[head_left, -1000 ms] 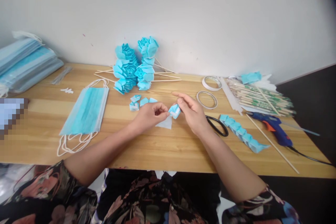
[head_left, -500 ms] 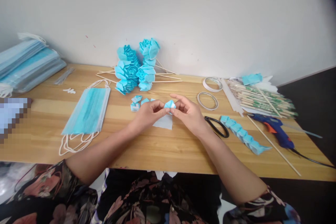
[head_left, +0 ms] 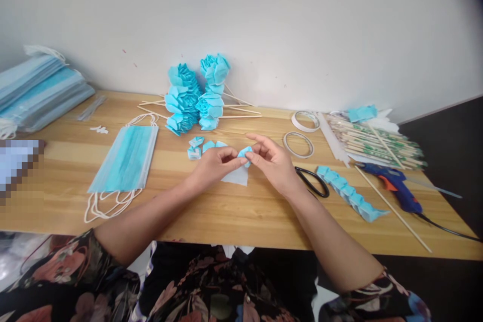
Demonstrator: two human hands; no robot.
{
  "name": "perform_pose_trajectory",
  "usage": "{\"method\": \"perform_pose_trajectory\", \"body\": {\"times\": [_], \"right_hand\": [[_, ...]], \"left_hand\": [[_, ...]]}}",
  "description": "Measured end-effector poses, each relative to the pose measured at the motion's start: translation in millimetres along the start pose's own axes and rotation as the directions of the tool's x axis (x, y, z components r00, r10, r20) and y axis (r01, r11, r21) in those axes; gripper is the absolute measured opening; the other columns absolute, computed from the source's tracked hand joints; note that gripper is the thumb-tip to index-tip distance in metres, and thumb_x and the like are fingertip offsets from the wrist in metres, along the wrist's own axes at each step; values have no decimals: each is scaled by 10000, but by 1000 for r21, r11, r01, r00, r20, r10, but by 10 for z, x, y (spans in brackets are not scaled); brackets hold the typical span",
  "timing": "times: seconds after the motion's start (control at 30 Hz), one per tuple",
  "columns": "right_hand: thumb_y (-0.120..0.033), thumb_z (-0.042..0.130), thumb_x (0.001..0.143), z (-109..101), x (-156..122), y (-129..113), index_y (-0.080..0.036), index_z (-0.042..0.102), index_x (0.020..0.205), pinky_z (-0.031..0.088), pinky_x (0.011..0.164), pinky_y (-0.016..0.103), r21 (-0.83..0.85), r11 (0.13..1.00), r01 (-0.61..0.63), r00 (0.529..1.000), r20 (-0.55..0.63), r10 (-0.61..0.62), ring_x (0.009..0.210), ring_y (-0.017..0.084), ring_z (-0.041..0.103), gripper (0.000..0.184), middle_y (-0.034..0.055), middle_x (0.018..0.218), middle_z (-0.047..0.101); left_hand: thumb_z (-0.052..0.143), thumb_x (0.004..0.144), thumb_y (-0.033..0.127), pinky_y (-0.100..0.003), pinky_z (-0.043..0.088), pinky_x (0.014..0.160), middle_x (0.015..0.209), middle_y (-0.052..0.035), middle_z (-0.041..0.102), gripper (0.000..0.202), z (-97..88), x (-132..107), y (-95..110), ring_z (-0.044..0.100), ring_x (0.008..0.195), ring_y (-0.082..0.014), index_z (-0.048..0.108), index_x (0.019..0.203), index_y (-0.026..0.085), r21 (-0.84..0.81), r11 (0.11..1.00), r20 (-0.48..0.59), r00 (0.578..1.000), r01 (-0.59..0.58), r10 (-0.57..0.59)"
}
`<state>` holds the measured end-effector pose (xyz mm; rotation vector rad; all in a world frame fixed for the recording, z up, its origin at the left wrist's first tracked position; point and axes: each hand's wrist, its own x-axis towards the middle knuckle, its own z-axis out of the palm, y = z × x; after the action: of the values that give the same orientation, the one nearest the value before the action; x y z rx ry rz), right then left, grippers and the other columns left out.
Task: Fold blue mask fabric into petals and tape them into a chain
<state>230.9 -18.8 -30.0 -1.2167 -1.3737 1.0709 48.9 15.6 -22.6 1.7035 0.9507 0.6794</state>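
Observation:
A small folded piece of blue mask fabric [head_left: 245, 153] is pinched between my two hands above the middle of the table. My left hand [head_left: 216, 165] grips its left side with thumb and bent fingers. On the other side, my right hand [head_left: 272, 165] holds it between thumb and forefinger, with another finger stretched out. Beneath the hands lies a pale fabric square [head_left: 237, 176], partly covered. Several folded blue pieces [head_left: 195, 149] rest just behind my left hand. Black scissor handles [head_left: 312, 182] show beside my right wrist.
Blue fabric flowers on sticks [head_left: 183, 98] lie near the wall. Left are face masks [head_left: 126, 158] and a mask pile [head_left: 45, 90]. Right are tape rolls [head_left: 298, 145], a folded blue strip [head_left: 349, 193], a glue gun [head_left: 398, 186] and bundled wooden sticks [head_left: 372, 141].
The folded piece has turned in my fingers; its white part no longer shows, and more blue does. Both hands have stayed nearly in place.

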Motion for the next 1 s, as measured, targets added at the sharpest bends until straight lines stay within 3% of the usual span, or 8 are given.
{"method": "perform_pose_trajectory", "body": {"times": [0.13,0.33,0.53,0.73,0.9,1.0], "right_hand": [[-360,709,808,15,-3,-4,-228,641,1200,507,721,311,-31,999,12,999,-37,-13,716,144,608,420,-24,752,637],[-405,647,865,-13,-3,-1,-232,663,1179,513,726,308,-7,1000,-4,997,-72,4,717,141,604,359,-10,780,647],[-362,760,755,30,-16,-16,-254,662,1183,503,703,295,14,1000,-12,999,37,12,742,144,606,453,-11,831,657],[-425,697,820,9,-13,6,-235,700,1100,478,647,292,-42,999,-8,999,-54,6,642,132,551,338,-21,713,618],[-545,553,910,-32,4,-20,-223,670,1158,520,713,312,102,994,-44,996,-69,52,712,147,607,423,7,780,636],[-485,655,861,-30,6,-19,-231,651,1197,516,742,313,93,995,-44,999,23,42,738,149,622,420,3,800,656]], "left_hand": [[606,793,424,-250,216,522,591,44,358,383,24,3,-2,311,575,-88,400,582,181,65,998,4,1000,-20,20],[590,798,412,-251,210,523,574,51,334,384,18,7,-23,303,556,-84,376,572,187,44,999,44,999,0,-2],[579,803,387,-256,199,522,551,56,282,411,37,-1,-14,276,539,-82,326,545,190,127,991,68,997,-36,27],[594,789,346,-267,198,526,531,48,306,431,51,-9,20,282,537,-87,296,521,189,190,977,48,994,-101,93],[605,787,429,-256,221,532,585,43,351,365,7,1,7,312,564,-87,435,583,179,21,1000,18,1000,6,-6],[623,783,455,-249,232,530,602,37,376,364,-12,8,-3,335,581,-88,488,607,166,-8,1000,-21,1000,19,-19]]}}
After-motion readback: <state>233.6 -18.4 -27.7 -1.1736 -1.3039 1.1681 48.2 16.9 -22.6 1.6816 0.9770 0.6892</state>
